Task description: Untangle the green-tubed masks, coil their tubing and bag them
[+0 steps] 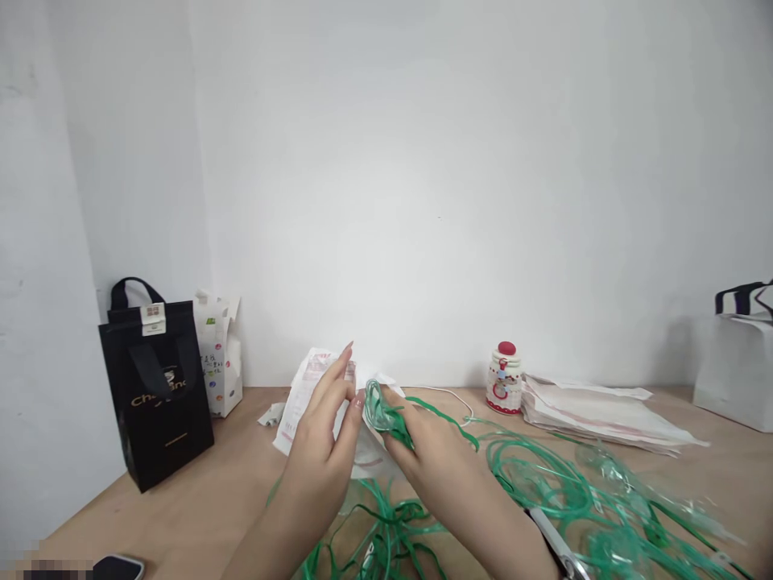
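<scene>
My right hand [426, 443] is closed around a looped bundle of clear green tubing [379, 409]. A darker green strap [444, 415] trails from it behind the hand. Facing it, my left hand [323, 427] has its fingers stretched out and upward, with the thumb near the bundle. Behind my left hand is a white paper pouch [295, 403] with pinkish-red print; my fingers cover part of it, so I cannot tell whether they grip it. Below and between my forearms lies a tangle of green tubes and straps [390, 528].
At right lie coiled green tubing [573, 475] and clear plastic masks [616, 552]. A stack of paper pouches [604, 411] sits beside a white jar with a red knob [504, 379]. A black bag [163, 435] and white bag [226, 379] stand left; a phone [117, 567] lies in front.
</scene>
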`<state>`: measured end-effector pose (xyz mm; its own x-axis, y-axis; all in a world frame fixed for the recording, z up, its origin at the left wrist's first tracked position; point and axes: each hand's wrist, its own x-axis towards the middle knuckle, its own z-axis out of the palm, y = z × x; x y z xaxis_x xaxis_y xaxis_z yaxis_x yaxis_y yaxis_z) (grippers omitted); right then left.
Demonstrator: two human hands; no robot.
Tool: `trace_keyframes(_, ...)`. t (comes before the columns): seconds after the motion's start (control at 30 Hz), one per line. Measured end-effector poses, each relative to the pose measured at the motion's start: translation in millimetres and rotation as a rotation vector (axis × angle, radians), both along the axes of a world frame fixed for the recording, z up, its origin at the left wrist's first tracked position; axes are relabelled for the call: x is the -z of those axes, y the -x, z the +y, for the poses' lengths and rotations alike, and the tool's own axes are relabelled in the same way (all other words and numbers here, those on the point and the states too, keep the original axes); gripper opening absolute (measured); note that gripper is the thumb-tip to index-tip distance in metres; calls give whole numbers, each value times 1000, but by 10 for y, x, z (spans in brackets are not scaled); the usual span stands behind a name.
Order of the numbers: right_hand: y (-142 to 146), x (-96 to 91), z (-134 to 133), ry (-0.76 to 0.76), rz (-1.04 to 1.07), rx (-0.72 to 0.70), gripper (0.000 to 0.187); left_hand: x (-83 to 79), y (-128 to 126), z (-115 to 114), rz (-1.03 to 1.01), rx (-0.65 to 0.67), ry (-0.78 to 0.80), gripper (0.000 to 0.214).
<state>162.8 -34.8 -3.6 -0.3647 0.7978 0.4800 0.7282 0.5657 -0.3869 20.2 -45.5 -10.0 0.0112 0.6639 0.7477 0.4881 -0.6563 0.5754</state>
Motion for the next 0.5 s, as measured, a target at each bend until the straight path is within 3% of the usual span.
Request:
trace_keyframes(0.17, -1, -49, -92, -101, -228, 204, 40, -13, -67, -63, 139, -87, -71, 17)
trace_keyframes(0.27, -2, -12, -55, -132, -279, 240, 34, 3, -145, -101, 251, -122, -152, 17)
trace_keyframes(0.37, -1, 22, 40, 40, -8, 91, 20, 25, -218, -124, 414, -223, -259, 18)
trace_keyframes(0.5, 33, -24, 131, 511, 648, -340, 26, 8, -229, -120, 518, -411, -438, 19)
